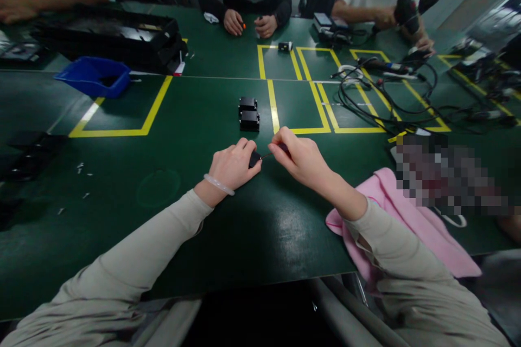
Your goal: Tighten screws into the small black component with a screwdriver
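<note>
My left hand (234,165), with a pale bangle at the wrist, is closed around a small black block (254,159) and keeps it against the table. Most of the block is hidden under the fingers. In my right hand (299,154) the fingers pinch the dark handle of a thin screwdriver (266,155). Its shaft points left, and the tip meets or nearly meets the block's right side. Just beyond my hands stand two similar black blocks (249,120), one behind the other, with small shiny screws at their sides.
Loose screws (80,167) lie at left, near dark parts (30,154). A blue scoop (97,76) sits before a long black housing (118,38). Coiled cables (366,92) cover the right side, with a pink cloth (391,195) nearer. Across the table are several co-workers, one holding a power drill (407,13).
</note>
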The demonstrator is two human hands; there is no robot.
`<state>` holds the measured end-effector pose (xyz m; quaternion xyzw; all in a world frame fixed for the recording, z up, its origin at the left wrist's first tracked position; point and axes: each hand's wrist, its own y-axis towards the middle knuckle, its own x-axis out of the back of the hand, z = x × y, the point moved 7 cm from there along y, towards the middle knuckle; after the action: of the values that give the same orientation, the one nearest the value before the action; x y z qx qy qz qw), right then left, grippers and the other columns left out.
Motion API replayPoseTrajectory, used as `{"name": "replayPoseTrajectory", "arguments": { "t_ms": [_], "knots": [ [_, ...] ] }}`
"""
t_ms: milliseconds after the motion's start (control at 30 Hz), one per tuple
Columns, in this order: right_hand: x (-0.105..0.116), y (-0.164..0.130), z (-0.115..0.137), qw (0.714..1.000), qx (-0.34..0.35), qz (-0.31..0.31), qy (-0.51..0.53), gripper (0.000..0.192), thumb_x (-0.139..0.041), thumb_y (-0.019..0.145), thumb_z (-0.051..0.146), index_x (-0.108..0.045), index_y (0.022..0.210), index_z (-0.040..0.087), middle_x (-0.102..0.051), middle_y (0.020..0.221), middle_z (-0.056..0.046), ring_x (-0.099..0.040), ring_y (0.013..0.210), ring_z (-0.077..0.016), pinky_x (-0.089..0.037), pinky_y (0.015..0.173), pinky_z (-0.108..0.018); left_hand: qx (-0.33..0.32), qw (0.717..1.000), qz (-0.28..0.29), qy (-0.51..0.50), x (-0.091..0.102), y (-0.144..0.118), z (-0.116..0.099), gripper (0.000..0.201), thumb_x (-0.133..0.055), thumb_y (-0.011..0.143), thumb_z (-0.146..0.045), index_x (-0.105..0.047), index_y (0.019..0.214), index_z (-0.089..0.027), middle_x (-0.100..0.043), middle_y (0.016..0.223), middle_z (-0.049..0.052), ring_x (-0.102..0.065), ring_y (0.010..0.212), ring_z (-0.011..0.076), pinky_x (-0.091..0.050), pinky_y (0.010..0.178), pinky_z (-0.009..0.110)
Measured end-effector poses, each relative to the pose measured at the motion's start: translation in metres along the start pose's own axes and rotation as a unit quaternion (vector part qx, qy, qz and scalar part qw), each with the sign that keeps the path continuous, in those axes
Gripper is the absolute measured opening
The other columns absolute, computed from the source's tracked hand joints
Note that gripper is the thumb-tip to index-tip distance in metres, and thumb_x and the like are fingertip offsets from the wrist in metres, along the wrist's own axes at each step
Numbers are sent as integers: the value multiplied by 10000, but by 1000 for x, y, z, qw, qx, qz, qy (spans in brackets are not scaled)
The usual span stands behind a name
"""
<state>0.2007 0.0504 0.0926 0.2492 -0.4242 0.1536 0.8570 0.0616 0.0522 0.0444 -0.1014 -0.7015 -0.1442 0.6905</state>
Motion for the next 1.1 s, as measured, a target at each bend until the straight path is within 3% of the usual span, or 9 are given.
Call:
{"name": "replayPoseTrajectory", "arguments": {
  "t_ms": [400, 667, 833, 1100],
  "knots": [
    [4, 3, -8, 996, -35, -28, 82, 123, -509, 1016, 278, -490, 906, 228, -552, 723, 23, -502, 612, -137, -323, 636, -274, -85, 984, 155, 10, 11, 21, 8, 403, -552, 1000, -500, -524, 1238, -177, -634, 1253, 120, -729, 930, 313, -532, 745, 404],
    [5, 9, -23, 988, -33, -83, 128, 148, -520, 1007, 274, -473, 873, 232, -542, 715, 32, -478, 611, -133, -330, 630, -276, -127, 973, 194, 18, 8, 49, 8, 449, -643, 945, -462, -540, 1281, -182, -596, 1294, 143, -708, 1010, 335, -536, 801, 418],
    [11, 7, -20, 989, -34, -80, 118, 144, -511, 1007, 272, -484, 872, 228, -569, 716, 22, -496, 616, -137, -339, 635, -273, -184, 965, 171, -71, 0, 50, 2, 488, -682, 907, -413, -525, 1315, -197, -633, 1214, 113, -682, 1046, 304, -526, 854, 390],
    [11, 8, 7, 996, -66, 41, -37, 143, -467, 1052, 272, -580, 1030, 186, -676, 826, -37, -612, 700, -177, -336, 661, -275, -221, 918, 103, -314, -25, 36, 11, 465, -646, 914, -467, -543, 1281, -202, -641, 1273, 102, -646, 1153, 271, -496, 1025, 386]
  ]
}}
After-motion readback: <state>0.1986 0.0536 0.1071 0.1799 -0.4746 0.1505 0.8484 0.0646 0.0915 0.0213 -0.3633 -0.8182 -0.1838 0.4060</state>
